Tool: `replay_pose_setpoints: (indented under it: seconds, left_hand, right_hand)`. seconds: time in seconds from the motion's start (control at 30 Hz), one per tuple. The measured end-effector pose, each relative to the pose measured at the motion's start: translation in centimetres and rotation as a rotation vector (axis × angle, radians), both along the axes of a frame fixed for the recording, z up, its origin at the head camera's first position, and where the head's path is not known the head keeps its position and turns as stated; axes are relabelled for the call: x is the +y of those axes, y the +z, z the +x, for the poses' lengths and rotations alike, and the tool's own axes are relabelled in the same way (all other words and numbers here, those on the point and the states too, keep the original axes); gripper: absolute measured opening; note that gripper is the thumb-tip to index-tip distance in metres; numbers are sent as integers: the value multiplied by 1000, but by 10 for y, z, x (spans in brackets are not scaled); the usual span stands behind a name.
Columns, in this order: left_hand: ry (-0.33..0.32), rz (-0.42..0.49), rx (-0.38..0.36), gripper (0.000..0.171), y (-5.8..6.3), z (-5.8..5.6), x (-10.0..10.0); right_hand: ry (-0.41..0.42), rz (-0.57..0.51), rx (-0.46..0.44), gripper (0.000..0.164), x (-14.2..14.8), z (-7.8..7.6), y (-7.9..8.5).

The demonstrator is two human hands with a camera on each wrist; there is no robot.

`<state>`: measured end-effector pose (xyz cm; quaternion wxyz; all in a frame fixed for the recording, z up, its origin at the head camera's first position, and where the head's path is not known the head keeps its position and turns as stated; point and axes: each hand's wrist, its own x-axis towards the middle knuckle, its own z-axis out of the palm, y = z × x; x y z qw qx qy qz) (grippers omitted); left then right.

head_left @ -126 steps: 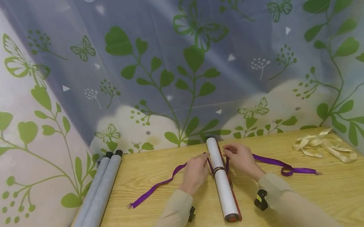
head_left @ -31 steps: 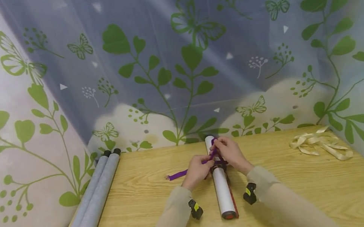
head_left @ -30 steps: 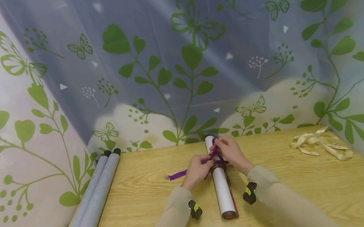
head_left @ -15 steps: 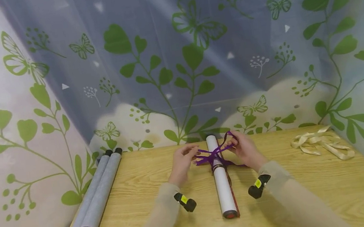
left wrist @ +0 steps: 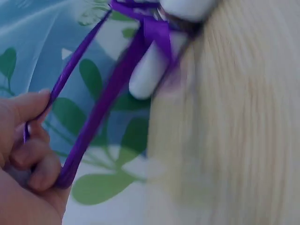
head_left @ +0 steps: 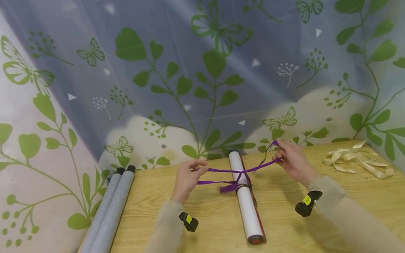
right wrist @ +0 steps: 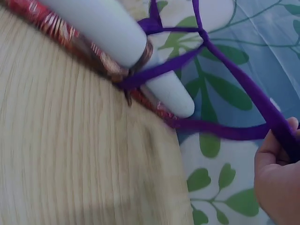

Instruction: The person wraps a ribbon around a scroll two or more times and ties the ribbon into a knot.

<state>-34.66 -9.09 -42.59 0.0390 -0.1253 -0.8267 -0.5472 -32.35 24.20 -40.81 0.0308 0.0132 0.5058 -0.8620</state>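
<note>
A white rolled scroll (head_left: 246, 197) with a red patterned edge lies lengthwise on the wooden table (head_left: 349, 209). A purple ribbon (head_left: 223, 170) is tied round its middle. My left hand (head_left: 189, 178) pinches a ribbon loop to the left of the scroll. My right hand (head_left: 293, 158) pinches the other loop to the right. Both loops are stretched taut above the table. The left wrist view shows the ribbon (left wrist: 101, 108) running from my curled fingers (left wrist: 28, 159) to the scroll (left wrist: 154, 70). In the right wrist view the ribbon (right wrist: 234, 89) crosses above the scroll (right wrist: 117, 42).
Two grey tubes (head_left: 104, 223) with black caps lie along the table's left edge. A heap of cream ribbon (head_left: 358, 160) sits at the far right. A leaf-and-butterfly curtain (head_left: 195, 68) hangs close behind the table.
Both hands have moved apart from the scroll, left hand leftward and right hand rightward, drawing the purple ribbon loops out taut. The loose ribbon tails on the table have shortened.
</note>
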Motion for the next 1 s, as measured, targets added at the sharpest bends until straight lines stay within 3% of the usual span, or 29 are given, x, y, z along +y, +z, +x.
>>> replay_pose_setpoints:
  seconds: [0.13,0.23,0.33,0.53,0.83,1.0]
  left_hand:
    - [12,-280,150,15,7,1,-11]
    - [12,-401,180,13,6,1,-19]
    - [23,-481,193,14,3,1,-28]
    - [54,-560,166,23,-2,1,-41]
    - [21,-677,116,27,-6,1,-48]
    - [1,-707,117,27,-12,-2,-50]
  right_hand:
    - [1,53,49,20,10,3,-5]
    - [-1,51,81,21,18,6,-9]
    - [-27,48,44,18,27,7,-11]
    - [-22,129,-26,18,42,8,-12]
    - [-61,360,-80,13,51,8,-26]
    - [-141,421,-133,29,48,10,-33]
